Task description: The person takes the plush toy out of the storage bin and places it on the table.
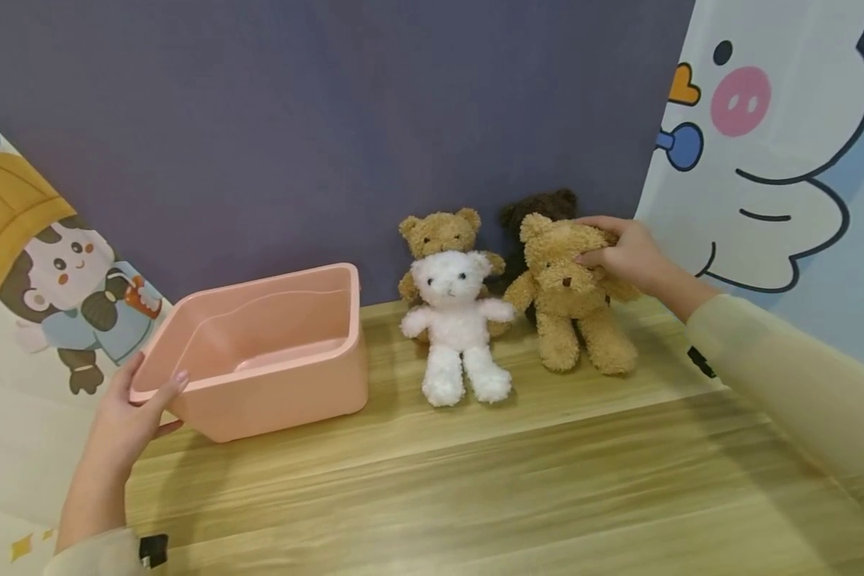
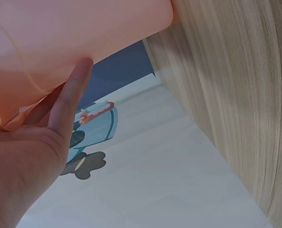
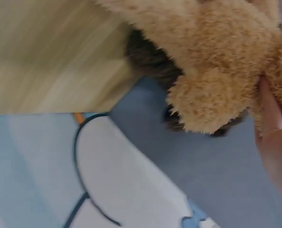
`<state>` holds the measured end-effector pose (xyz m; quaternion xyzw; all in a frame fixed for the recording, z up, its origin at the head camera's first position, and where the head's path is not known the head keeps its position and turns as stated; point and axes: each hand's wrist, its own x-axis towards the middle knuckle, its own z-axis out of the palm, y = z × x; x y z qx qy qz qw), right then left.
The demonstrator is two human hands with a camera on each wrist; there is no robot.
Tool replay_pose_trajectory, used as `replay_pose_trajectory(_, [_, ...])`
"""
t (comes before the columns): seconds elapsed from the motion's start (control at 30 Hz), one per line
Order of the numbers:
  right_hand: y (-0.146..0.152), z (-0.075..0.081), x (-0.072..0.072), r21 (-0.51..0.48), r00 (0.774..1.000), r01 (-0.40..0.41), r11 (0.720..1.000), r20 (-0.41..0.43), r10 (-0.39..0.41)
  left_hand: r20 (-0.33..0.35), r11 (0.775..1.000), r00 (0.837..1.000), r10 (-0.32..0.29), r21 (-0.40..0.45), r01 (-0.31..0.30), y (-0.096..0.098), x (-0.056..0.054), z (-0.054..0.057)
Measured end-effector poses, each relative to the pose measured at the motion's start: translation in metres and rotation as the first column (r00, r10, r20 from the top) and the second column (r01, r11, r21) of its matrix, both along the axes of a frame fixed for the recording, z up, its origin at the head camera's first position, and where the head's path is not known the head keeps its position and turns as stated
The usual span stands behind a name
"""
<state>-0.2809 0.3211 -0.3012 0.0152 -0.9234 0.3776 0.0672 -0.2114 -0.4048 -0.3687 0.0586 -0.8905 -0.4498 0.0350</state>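
My left hand (image 1: 128,408) grips the near left corner of a pink plastic bin (image 1: 288,392), thumb over the rim; the left wrist view shows its fingers against the bin wall (image 2: 83,28). On the right, my right hand (image 1: 630,252) holds a tan teddy bear (image 1: 569,272) by the side of its head. That bear's fur (image 3: 226,52) fills the upper part of the right wrist view. Left of it a white teddy bear (image 1: 457,320) sits in front of another light brown bear (image 1: 439,232). Behind the held bear, a dark brown bear (image 1: 547,206) is mostly hidden.
The bin and bears are on a wood-grain table (image 1: 475,488) against a dark grey-blue back panel (image 1: 295,136). Cartoon-printed side panels stand at left (image 1: 79,272) and right (image 1: 785,184).
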Motion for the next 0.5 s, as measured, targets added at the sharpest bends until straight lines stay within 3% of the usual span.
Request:
replay_pose_trajectory(0.1, [0.010, -0.005, -0.004, 0.049, 1.000, -0.020, 0.999, -0.009, 0.020, 0.003, 1.000, 1.000, 0.004, -0.006, -0.004, 0.001, 0.000, 0.000])
replay_pose_trajectory(0.17, [0.017, -0.006, -0.006, 0.132, 0.999, -0.038, 0.990, -0.022, 0.041, 0.007, 1.000, 1.000, 0.006, -0.013, -0.006, 0.001, -0.001, -0.001])
replay_pose_trajectory(0.37, [0.029, -0.004, -0.011, 0.365, 0.992, -0.100, 0.926, -0.034, 0.121, -0.011, 1.000, 1.000, -0.008, 0.009, 0.008, 0.001, -0.002, -0.001])
replay_pose_trajectory(0.43, [0.031, -0.007, -0.015, 0.351, 0.991, -0.118, 0.929, -0.009, 0.130, -0.016, 1.000, 1.000, -0.012, 0.019, 0.012, 0.001, -0.001, -0.001])
replay_pose_trajectory(0.5, [0.035, -0.014, -0.017, 0.250, 0.992, -0.124, 0.960, 0.016, 0.124, -0.015, 1.000, 1.000, -0.014, 0.021, 0.015, 0.000, 0.000, -0.001])
